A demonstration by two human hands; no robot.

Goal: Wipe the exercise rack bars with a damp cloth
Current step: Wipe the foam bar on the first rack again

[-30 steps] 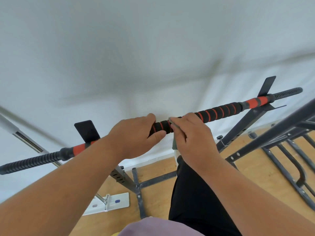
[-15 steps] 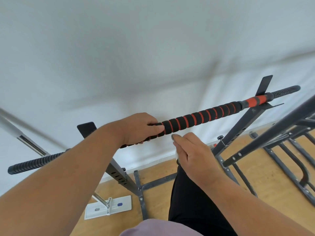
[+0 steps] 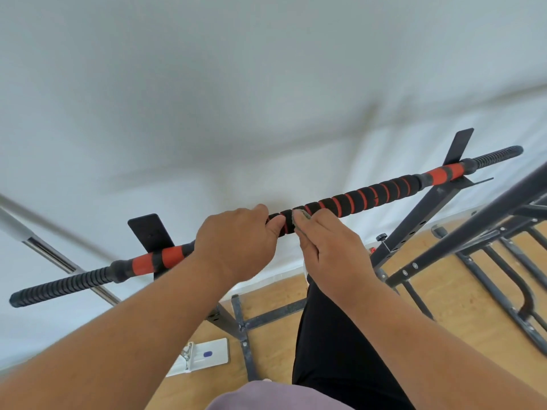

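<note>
The white wall stands behind the rack bar, which crosses the view on the dark frame. The left hand has its grip wrapped around the bar near its middle. Just right of it, the right hand presses the small grey cloth on the bar, pinching it.

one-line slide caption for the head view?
Left hand grips the padded bar while the right hand presses a cloth against it.
</note>
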